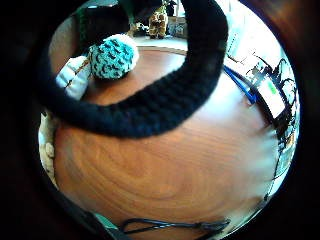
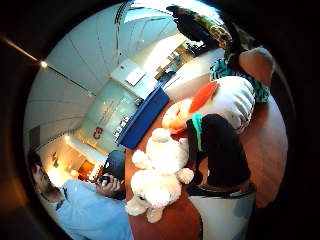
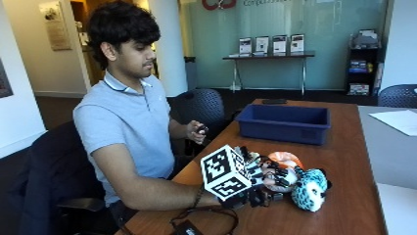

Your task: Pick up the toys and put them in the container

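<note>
wooden table (image 3: 338, 161) fills the scene, with a blue bin (image 3: 284, 123) sitting well apart at the far end. near the front edge lies a cluster of toys: a teal toy (image 3: 309, 189), an orange-and-white toy (image 3: 284, 158) just behind it, and a cream plush (image 2: 161, 175) that only the thumb side view shows. the right hand (image 3: 264, 181) hovers over the cluster, touching or nearly so. whether its fingers are curled on anything, one cannot tell; the hand is mostly hidden. the step looks like the first grab. best bet: settle on one toy, likely the teal one nearest the palm, wrap round its body rather than a loose limb, lift clear of its neighbours, then carry it across over the bin's rim before letting go.
</note>
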`<action>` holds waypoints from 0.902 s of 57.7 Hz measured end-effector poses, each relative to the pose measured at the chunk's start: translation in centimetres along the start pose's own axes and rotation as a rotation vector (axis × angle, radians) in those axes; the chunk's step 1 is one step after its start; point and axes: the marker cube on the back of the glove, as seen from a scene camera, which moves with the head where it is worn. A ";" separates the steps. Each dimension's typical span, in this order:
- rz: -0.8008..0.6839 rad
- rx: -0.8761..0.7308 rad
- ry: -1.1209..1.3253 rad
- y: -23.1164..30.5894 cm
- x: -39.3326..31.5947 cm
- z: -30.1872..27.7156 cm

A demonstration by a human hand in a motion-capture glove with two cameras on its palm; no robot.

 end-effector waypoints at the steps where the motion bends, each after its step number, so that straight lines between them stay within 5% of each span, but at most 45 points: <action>1: 0.000 0.001 -0.001 0.0 0.0 0.0; 32: 0.176 -0.239 0.054 -6.4 -3.8 -0.7; 52: 0.552 -0.918 0.371 -13.5 -2.7 5.9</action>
